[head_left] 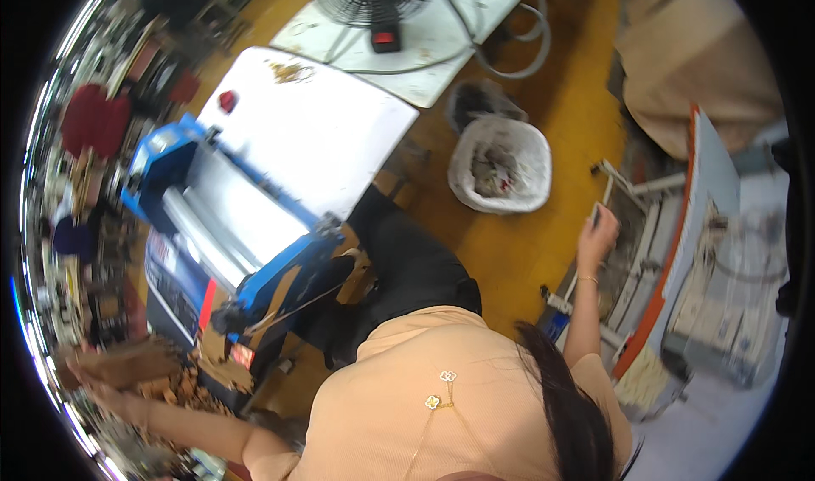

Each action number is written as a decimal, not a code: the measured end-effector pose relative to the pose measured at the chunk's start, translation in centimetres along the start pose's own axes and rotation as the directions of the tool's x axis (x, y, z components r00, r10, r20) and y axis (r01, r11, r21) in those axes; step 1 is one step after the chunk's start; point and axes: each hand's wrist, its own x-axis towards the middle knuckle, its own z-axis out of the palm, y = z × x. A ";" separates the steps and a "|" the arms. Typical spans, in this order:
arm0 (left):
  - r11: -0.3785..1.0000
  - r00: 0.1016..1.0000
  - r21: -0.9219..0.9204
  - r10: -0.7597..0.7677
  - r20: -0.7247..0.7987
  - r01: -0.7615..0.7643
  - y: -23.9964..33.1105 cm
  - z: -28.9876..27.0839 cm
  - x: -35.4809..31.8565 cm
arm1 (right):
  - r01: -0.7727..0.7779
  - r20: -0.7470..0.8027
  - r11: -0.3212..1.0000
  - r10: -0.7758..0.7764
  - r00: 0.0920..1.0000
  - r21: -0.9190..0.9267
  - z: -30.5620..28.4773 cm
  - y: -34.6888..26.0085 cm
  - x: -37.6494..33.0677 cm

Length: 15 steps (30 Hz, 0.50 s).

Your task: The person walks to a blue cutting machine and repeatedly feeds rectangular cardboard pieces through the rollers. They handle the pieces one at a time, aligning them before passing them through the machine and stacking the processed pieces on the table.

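Note:
My left hand [95, 388] reaches out to the far left, against a flat brown piece [140, 364] that looks like leather or card. Blur and the picture's rim hide its fingers, so whether it grips the piece is unclear. More small brown pieces [182, 388] lie in a heap beside that forearm. On the right, my arm is stretched forward, and my right hand [598, 241] is closed round a small dark object [596, 216], whose kind I cannot make out. That hand is over the floor, beside a pale metal frame [649, 247].
A blue-framed machine with metal rollers [222, 218] stands front left, joined to a white table [314, 133] bearing a red item [227, 101]. Behind are a black fan [373, 1] and hoses. A white-lined bin [543, 171] stands on the yellow floor. An orange-edged bench [679, 235] is at right.

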 end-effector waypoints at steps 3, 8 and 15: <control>0.997 0.998 -0.052 0.053 0.015 -0.053 3.0 -2.5 1.2 | 0.162 0.142 0.796 -0.296 0.944 0.584 3.6 -15.9 6.1; 0.921 0.952 0.387 0.144 -0.270 -0.030 0.7 -2.8 2.9 | 0.327 -0.045 0.216 -0.771 0.636 0.920 -0.1 -41.0 10.2; 0.982 0.928 0.021 -0.172 -0.331 0.189 -5.9 3.8 0.1 | 0.223 -0.566 -0.535 -0.817 0.111 0.815 -9.9 -66.9 2.2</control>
